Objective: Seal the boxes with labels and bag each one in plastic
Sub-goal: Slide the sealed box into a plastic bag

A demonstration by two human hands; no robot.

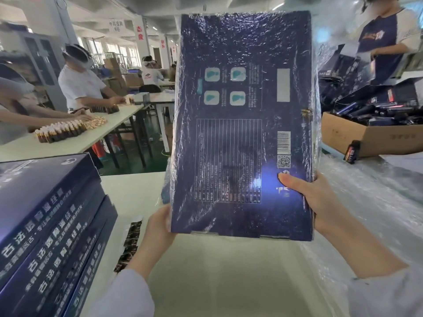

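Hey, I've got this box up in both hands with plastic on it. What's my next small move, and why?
Probably pull the plastic bag down past the bottom edge of the box. The wrinkled film covers the top and sides, but the end by your left hand and right hand looks bare.

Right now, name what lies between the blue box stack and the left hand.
A strip of dark labels lies on the white table, in the head view.
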